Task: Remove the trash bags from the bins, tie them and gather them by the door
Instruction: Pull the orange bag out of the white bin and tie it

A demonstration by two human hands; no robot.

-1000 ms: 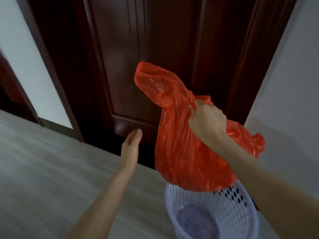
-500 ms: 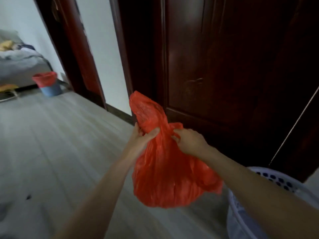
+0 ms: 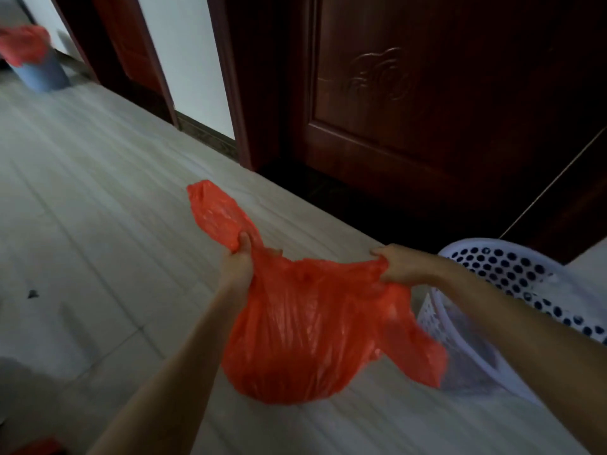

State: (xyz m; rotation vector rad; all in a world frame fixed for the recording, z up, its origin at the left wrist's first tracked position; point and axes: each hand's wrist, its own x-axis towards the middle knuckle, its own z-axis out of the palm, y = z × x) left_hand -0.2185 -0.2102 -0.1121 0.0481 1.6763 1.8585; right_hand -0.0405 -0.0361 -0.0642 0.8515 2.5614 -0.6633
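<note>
1. Two hands now grip the bag point(image 3: 295, 336): a second ago only the right hand point(image 3: 399, 266) held it, while the left hand point(image 3: 238, 266) hung open beside it.
2. The left hand is clenched round one gathered flap of the rim, which sticks up above the fist; the right hand pinches the opposite edge, and the mouth is pulled taut between them.
3. The bag hangs in the air over the floor point(image 3: 98, 224), clear of the white bin point(image 3: 512, 274), which it hovered just above a second ago. The bin stands just to its right.
4. That shift suggests removal is done for this bag and tying is starting; the two flaps are not yet crossed or knotted.
5. The door point(image 3: 427, 110) is right ahead, so the drop spot is near.
6. Far left, a blue bin point(image 3: 42, 73) holds a red bag point(image 3: 23, 44), probably yet to be emptied.
</note>
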